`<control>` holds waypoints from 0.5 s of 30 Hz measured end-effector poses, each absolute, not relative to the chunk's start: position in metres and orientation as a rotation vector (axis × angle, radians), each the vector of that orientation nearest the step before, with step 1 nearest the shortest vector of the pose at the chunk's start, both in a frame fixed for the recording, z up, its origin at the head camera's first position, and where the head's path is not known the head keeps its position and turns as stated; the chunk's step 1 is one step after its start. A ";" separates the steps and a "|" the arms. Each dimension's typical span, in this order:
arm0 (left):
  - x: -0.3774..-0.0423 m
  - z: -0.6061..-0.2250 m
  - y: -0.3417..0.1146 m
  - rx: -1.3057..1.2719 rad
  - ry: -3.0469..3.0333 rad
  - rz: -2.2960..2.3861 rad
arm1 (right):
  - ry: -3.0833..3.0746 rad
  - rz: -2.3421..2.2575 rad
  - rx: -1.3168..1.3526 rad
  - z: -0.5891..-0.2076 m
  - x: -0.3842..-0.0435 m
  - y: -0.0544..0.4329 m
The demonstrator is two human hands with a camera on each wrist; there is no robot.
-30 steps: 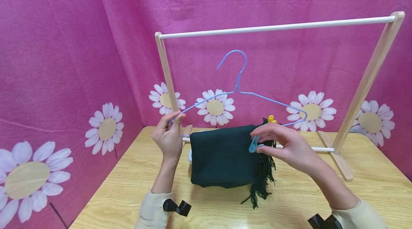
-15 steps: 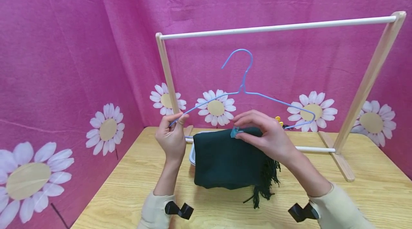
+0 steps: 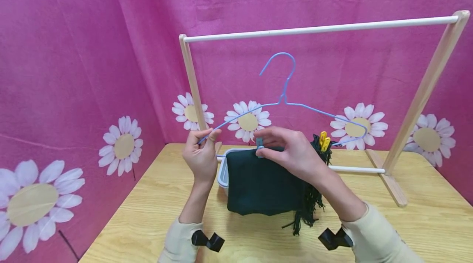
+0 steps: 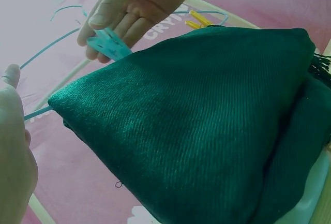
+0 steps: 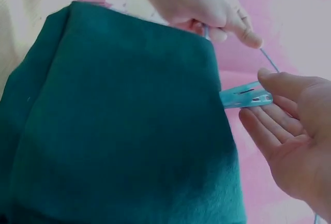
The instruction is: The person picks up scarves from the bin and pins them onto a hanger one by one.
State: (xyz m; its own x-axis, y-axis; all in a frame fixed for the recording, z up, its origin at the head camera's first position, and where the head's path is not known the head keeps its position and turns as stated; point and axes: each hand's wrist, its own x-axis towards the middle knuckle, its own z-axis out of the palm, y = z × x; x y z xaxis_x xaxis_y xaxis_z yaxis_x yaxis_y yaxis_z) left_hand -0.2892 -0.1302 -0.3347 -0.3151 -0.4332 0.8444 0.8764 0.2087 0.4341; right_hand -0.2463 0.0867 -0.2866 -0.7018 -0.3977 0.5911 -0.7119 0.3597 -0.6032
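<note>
My left hand (image 3: 201,156) pinches the left end of a blue wire hanger (image 3: 286,86). A dark green fringed scarf (image 3: 264,185) hangs folded over the hanger's lower bar. Thumb and fingers of my right hand (image 3: 292,152) pinch a light blue clothespin (image 5: 245,97) from its handle end. Its tip meets the scarf's top fold, as the right wrist view shows, left of the fold's middle in the head view. A yellow clothespin (image 3: 324,142) sits on the fringed end of the scarf, at the hanger's right.
Behind the hanger stands a wooden rack (image 3: 425,90) with a white top rod (image 3: 321,29) and a low white rod. A pale plastic basin (image 3: 222,176) shows partly behind the scarf on the wooden table (image 3: 140,222). Pink flowered cloth hangs around.
My right hand has carried the blue clothespin leftward from the scarf's right side up to its top fold. Hanger and scarf have shifted slightly right, uncovering more of the basin.
</note>
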 end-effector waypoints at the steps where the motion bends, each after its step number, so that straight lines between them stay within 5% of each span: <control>1: -0.289 -0.335 -0.129 -0.474 -1.305 -1.412 | -2.290 1.304 0.967 -0.286 -0.246 0.087; 15: -0.286 -0.335 -0.118 -0.447 -1.304 -1.445 | -2.227 1.574 1.007 -0.281 -0.243 0.063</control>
